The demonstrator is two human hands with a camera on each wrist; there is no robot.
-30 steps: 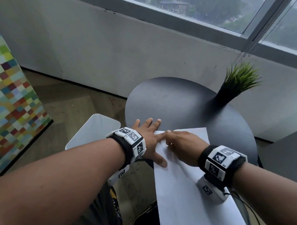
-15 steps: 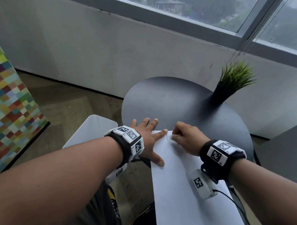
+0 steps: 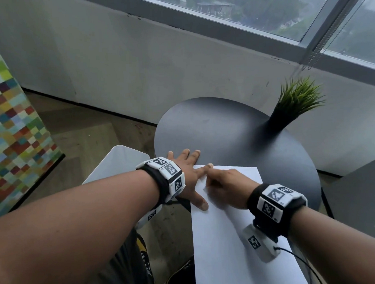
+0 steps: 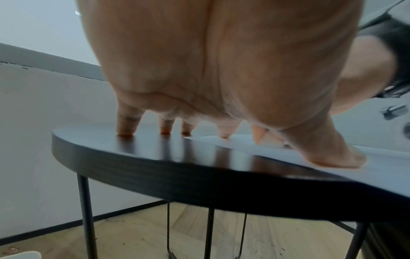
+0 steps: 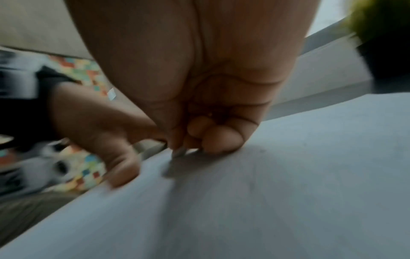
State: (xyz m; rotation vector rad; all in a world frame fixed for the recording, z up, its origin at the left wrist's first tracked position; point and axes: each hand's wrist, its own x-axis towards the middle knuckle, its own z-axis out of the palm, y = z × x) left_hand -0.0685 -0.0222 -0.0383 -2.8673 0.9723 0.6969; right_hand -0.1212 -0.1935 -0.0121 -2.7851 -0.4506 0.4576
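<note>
A white sheet of paper [image 3: 228, 246] lies on the round black table [image 3: 224, 130] and overhangs its near edge. My left hand [image 3: 190, 175] lies flat with fingers spread: the thumb [image 4: 332, 157] and index finger press the paper's left edge, and the other fingertips rest on bare table. My right hand [image 3: 224, 187] sits on the paper just right of the left hand. Its fingers are curled into the palm, and the curled fingers and thumb tip [image 5: 177, 149] press down on the sheet [image 5: 288, 175]. I see nothing held inside it.
A potted green plant [image 3: 295, 104] stands at the table's far right. A white bin [image 3: 117, 163] stands on the floor left of the table, under my left forearm. A colourful checked panel [image 3: 14, 135] stands at the far left. A grey wall with a window runs behind.
My right hand went up to the paper's far left corner with curled fingers, then came back toward me beside the left hand. The left hand stayed pressed in place.
</note>
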